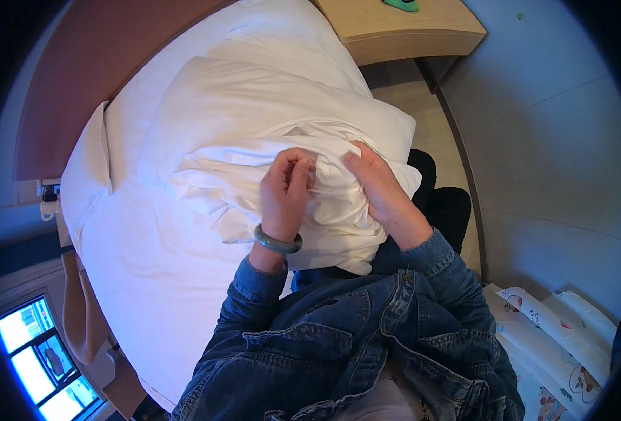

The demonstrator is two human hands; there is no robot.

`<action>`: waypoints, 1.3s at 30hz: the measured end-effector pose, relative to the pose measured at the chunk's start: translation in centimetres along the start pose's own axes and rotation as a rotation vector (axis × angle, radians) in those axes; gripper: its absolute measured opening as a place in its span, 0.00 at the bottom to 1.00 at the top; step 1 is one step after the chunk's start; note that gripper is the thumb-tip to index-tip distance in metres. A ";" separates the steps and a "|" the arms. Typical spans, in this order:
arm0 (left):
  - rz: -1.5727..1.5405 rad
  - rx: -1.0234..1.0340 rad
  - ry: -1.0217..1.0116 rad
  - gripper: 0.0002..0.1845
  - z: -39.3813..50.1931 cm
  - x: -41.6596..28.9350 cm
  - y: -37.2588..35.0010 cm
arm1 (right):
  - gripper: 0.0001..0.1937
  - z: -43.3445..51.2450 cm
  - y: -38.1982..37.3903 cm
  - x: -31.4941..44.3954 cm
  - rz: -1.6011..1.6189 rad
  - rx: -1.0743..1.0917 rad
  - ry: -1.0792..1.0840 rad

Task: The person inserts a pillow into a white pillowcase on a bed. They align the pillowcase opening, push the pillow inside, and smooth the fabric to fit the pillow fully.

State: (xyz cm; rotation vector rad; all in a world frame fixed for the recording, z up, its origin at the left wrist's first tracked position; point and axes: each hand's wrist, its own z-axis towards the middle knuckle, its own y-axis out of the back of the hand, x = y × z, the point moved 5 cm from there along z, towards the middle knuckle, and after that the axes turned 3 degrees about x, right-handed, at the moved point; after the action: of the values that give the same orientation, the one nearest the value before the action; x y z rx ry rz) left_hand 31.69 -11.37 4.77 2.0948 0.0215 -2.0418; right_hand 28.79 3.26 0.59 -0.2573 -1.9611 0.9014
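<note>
Bunched white fabric, which looks like bed linen, lies across my lap and the bed's edge. My left hand, with a green bangle at its wrist, has curled fingers pinching a fold near the middle of the bunch. To its right, my right hand grips the gathered fabric, thumb on top and the other fingers mostly hidden beneath. Under and beyond the bunch is a white pillow, lying on the white-covered bed.
A wooden bedside table with a green item stands at the top right. The headboard is at upper left. A wall runs along the right. Printed white packages lie at lower right, and a chair stands beyond the bed.
</note>
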 end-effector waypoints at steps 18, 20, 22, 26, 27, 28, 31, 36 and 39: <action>0.364 0.023 -0.187 0.11 -0.7 -1.1 -1.7 | 0.18 0.2 1.0 0.2 0.232 -0.072 -0.023; 0.379 0.035 -0.192 0.10 -0.7 -0.8 -1.6 | 0.18 0.1 1.0 0.2 0.208 -0.077 -0.020; 0.344 0.024 -0.188 0.08 -0.6 -0.6 -1.6 | 0.19 0.0 1.1 0.2 0.116 -0.118 -0.001; 0.087 -0.018 -0.053 0.05 -0.6 0.0 -1.3 | 0.17 -0.3 0.5 0.6 -0.203 0.001 0.054; 0.004 -0.012 0.019 0.04 -0.6 0.1 -1.2 | 0.17 -0.2 0.5 0.7 -0.284 0.020 0.069; -0.088 0.006 0.040 0.04 -0.7 -0.1 -1.2 | 0.17 -0.2 0.4 0.9 -0.369 0.034 0.079; -0.258 0.057 0.110 0.05 -0.7 -0.7 -0.9 | 0.16 -0.1 1.2 1.5 -0.556 -0.102 0.098; -0.270 0.053 0.072 0.06 -0.6 -1.1 -1.0 | 0.19 -0.5 0.7 1.1 -0.211 -0.063 0.043; -0.245 0.080 0.044 0.06 -0.7 -0.8 -1.4 | 0.19 -0.6 0.3 1.3 -0.305 -0.016 0.069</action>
State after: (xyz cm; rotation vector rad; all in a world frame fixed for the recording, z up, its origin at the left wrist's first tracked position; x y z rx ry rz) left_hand 32.11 -9.80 5.36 2.2850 0.2176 -2.1631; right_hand 28.54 4.39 1.42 0.0036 -1.8804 0.6697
